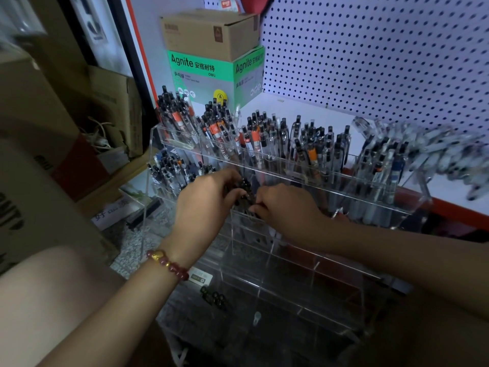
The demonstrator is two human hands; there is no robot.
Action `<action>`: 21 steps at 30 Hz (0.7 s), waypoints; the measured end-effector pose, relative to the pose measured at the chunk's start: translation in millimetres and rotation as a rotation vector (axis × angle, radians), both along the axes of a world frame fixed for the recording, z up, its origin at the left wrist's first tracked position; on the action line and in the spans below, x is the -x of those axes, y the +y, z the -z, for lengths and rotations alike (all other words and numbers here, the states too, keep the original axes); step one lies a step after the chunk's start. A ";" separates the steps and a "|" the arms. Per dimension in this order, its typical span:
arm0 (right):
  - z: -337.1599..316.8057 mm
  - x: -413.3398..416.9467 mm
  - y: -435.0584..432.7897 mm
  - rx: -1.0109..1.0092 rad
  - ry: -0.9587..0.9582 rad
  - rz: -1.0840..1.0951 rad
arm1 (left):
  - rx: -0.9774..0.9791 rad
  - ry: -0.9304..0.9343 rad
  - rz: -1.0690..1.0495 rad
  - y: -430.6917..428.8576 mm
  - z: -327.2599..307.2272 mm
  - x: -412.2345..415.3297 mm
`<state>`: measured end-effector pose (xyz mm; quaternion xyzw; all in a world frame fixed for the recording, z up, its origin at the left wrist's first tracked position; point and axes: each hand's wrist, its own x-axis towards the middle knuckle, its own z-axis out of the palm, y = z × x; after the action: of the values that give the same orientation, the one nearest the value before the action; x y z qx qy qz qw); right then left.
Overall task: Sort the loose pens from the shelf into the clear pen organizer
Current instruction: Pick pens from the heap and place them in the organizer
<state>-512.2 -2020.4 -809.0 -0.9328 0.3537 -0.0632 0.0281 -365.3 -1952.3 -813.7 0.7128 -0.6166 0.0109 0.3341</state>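
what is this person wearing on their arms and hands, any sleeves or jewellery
Both forearms are bare, with no sleeves in view. The left hand has a bracelet at its wrist: dark red round beads with one gold bead. The right hand shows no bracelet or watch.

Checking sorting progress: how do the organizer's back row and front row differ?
The back row is packed with standing pens; the front row looks nearly empty. The back row stands highest; the front row sits lowest, nearest the camera. Both are clear, divided compartments.
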 end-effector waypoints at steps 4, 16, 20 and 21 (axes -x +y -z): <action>-1.3 0.3 -1.0 0.017 0.013 -0.001 | 0.018 -0.061 -0.022 0.0 -0.9 1.7; -19.7 14.7 7.6 -0.026 -0.098 -0.019 | -0.003 -0.154 -0.053 3.0 -15.8 -3.9; -53.4 30.9 11.2 0.041 -0.215 -0.128 | 0.160 -0.262 -0.033 3.4 -41.7 -5.3; -64.7 36.2 10.1 0.068 -0.291 -0.141 | 0.198 -0.272 0.001 1.4 -52.9 -2.6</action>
<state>-548.4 -2010.3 -744.3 -0.9367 0.2773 -0.2075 0.0517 -362.7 -1950.9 -760.7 0.6681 -0.6524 0.1677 0.3162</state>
